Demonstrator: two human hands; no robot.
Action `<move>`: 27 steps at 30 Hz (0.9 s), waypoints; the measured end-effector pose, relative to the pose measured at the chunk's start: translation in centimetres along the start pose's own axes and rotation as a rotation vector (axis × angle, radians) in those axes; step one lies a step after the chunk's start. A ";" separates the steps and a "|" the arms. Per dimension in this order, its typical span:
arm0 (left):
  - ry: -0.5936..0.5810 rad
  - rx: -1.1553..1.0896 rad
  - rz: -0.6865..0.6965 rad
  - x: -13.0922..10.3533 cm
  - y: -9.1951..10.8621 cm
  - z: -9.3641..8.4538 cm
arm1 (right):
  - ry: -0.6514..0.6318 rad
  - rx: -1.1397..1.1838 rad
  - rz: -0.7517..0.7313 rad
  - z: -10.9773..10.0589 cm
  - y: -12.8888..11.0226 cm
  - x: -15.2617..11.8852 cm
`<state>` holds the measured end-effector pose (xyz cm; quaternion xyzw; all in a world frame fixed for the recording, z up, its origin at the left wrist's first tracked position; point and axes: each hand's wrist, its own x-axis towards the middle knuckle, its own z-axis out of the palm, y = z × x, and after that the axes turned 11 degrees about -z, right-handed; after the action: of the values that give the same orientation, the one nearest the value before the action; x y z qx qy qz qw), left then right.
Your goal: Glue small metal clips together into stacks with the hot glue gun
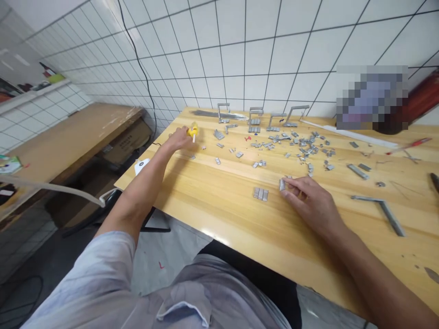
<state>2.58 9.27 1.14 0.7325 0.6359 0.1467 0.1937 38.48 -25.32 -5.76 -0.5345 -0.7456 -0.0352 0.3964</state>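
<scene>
At the worktop (222,214), the left hand (178,138) closes on a yellow bottle (192,131) near the far-left corner while the right hand (308,201) pinches one metal clip (282,184) beside three aligned clips (260,193); many loose clips (302,148) remain scattered toward the far edge.

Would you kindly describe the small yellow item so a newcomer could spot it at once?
Start at the light wooden table and follow its far left edge toward the tiled wall. There the left hand grips a small yellow plastic object with a white tip. It is the only yellow thing among the scattered grey metal pieces.
</scene>
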 end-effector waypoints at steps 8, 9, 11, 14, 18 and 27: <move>-0.011 0.134 -0.087 1.2 -0.2 0.2 | -0.115 -0.031 0.082 0.0 -0.2 -0.6; 0.009 0.139 -0.078 1.0 0.2 0.1 | -0.139 -0.032 0.097 -0.1 -0.5 -0.6; 0.074 0.134 -0.029 0.0 1.5 0.2 | -0.171 -0.032 0.121 -0.2 -1.1 -0.5; 0.082 0.075 0.152 -3.9 4.7 2.2 | -0.220 -0.030 0.147 -0.4 -1.8 -0.4; -0.112 -0.069 0.599 -12.7 9.5 7.1 | -0.246 -0.030 0.159 -0.2 -2.6 -0.4; -0.324 -0.182 0.910 -20.0 10.7 12.6 | -0.303 -0.154 0.091 0.9 -3.0 -0.8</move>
<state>14.81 -12.93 -4.30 0.9295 0.1979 0.1557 0.2694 35.59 -26.82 -5.75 -0.5955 -0.7670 0.0065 0.2387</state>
